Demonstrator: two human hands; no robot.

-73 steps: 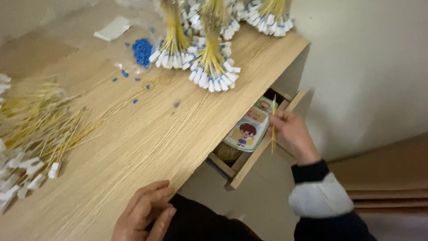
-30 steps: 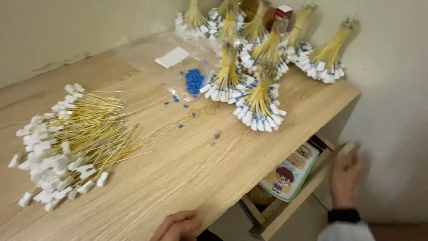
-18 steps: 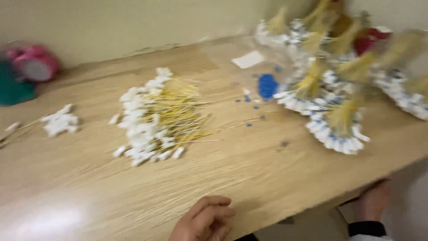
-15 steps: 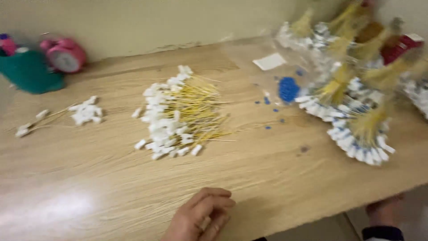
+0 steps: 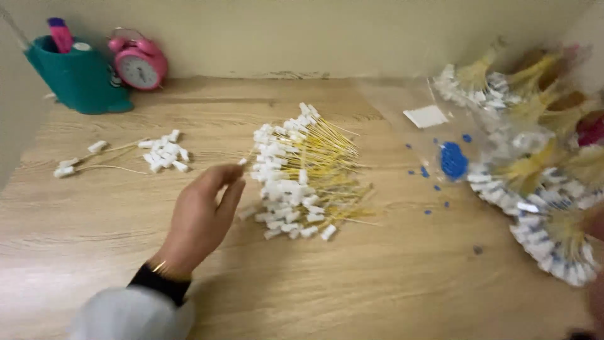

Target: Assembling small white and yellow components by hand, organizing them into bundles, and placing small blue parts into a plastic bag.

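My left hand reaches over the wooden desk, its fingertips at a white tip on the left edge of a pile of thin yellow sticks with white tips. The fingers are stretched out and I see nothing gripped in them. A smaller cluster of the same white-tipped sticks lies further left. Only a blurred sliver of my right hand shows at the right edge of the frame, so its state is unclear.
Bundles of tied sticks fan out at the right, beside a clear bag with a white slip and a heap of small blue beads. A teal pen holder and a pink alarm clock stand at the back left against the wall.
The view has swung left from the open drawer to the desk top. My left hand has lifted off the desk's front edge and moved forward to the stick pile. My right hand has dropped almost out of view.
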